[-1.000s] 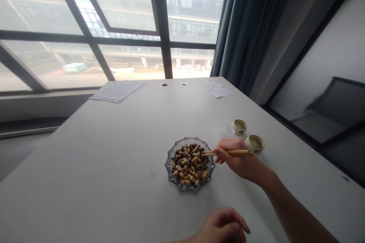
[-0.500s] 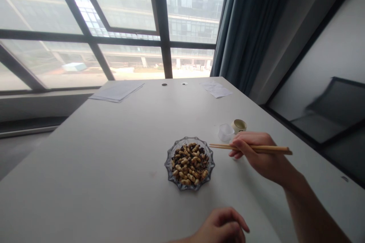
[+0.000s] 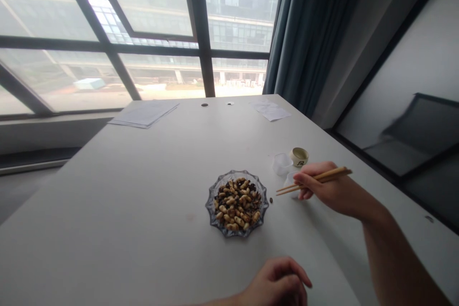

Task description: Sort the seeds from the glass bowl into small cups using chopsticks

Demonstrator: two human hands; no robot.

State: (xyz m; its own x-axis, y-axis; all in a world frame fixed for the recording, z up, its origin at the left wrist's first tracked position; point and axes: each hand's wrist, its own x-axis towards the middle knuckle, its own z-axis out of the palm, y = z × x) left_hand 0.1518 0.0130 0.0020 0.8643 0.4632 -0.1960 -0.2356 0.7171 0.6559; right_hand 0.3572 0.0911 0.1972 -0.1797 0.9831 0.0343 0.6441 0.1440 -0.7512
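Observation:
My right hand (image 3: 319,184) is closed on a pair of wooden chopsticks (image 3: 322,177). Their slightly parted tips point left, with nothing between them. A small dark seed (image 3: 271,200) lies on the table between those tips and the glass bowl (image 3: 211,213). Heaped in the scalloped bowl are peanuts in shells (image 3: 229,213) mixed with dark seeds. My left hand (image 3: 278,281) rests on the table below the bowl, fingers loosely bent and holding nothing visible. Partly behind my right hand stands a translucent cup (image 3: 290,180).
Another translucent cup (image 3: 282,164) and a cream ceramic cup (image 3: 299,157) with a dark mark stand beyond my right hand. Paper sheets (image 3: 145,114) lie at the table's far left, and a creased sheet (image 3: 271,110) at the far right. Windows and a curtain (image 3: 297,33) border the far end.
My right hand has shifted slightly right, and the chopsticks have tilted, their tips now lower and farther from the bowl. A dark seed now shows on the table. The left hand stays about the same.

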